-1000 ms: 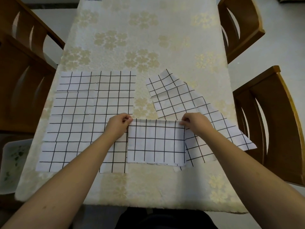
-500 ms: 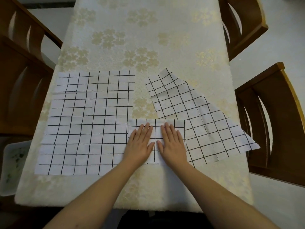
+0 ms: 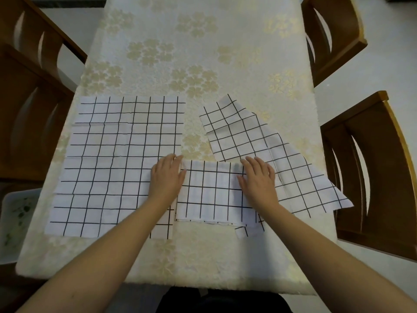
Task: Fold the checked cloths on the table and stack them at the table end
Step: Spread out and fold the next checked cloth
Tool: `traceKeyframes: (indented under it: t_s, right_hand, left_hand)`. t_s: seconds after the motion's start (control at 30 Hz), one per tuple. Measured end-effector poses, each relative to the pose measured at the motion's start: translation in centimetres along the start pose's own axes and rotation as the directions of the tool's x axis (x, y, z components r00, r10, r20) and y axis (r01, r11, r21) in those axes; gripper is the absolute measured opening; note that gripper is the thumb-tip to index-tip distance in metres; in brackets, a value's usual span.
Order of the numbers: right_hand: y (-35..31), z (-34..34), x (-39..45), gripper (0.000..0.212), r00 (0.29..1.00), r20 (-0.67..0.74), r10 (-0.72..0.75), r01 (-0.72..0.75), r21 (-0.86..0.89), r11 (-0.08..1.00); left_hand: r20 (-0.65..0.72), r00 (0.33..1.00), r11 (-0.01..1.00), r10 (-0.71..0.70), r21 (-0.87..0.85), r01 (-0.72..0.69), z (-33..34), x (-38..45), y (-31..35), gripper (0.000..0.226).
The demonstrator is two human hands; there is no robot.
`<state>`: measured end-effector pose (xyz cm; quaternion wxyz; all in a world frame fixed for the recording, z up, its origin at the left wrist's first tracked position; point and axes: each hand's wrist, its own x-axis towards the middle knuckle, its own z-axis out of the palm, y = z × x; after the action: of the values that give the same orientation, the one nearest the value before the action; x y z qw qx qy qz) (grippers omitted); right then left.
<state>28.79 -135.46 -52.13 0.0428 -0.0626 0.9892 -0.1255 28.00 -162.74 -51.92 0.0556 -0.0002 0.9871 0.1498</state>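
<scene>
1. A cream tablecloth [image 3: 203,53] with pale gold flower clusters covers the worktop from its near edge to its far end.
2. Two dark wooden chairs with curved slat backs stand along the worktop's left edge, one [image 3: 29,123] level with the middle, the other [image 3: 38,32] toward the far left corner.
3. Two matching chairs stand off the right edge, one [image 3: 372,177] near the middle, the other [image 3: 331,35] by the far right corner.
4. A white container [image 3: 13,222] bearing green marks sits low beside the near left corner.
5. Pale grey floor [image 3: 388,71] shows between the right-hand chairs.
</scene>
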Motion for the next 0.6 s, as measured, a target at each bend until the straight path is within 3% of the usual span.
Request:
traceKeyframes:
  t_s: [0.07,0.2,0.43,0.5,0.6]
  right_hand:
    - [-0.9,-0.5,1.9,0.040,0.999,0.010,-0.052,0.052,0.030,0.998]
    - [-2.6,-1.2,5.0,0.036,0.982,0.173,-0.075,0.072,0.021,0.997]
    - [-3.4,-2.2,7.2,0.033,0.956,0.281,-0.083,0.092,-0.021,0.996]
    - [-3.5,-2.6,7.4,0.034,0.940,0.316,-0.128,0.132,0.007,0.991]
    - [-3.9,-3.3,7.8,0.033,0.912,0.366,-0.183,0.177,0.052,0.983]
  left_hand:
    - [0.022,0.997,0.994,-0.079,-0.072,0.080,-0.6,1.6,0.1,0.039]
    - [0.152,0.974,0.978,-0.165,-0.099,0.182,-1.0,4.0,0.6,0.034]
    - [0.277,0.944,0.983,-0.181,0.014,0.185,-2.4,5.3,1.5,0.016]
    - [0.291,0.947,0.987,-0.138,-0.035,0.155,-3.0,5.2,1.7,0.014]
    - [0.324,0.944,0.957,-0.063,-0.249,0.149,-4.3,5.0,1.6,0.015]
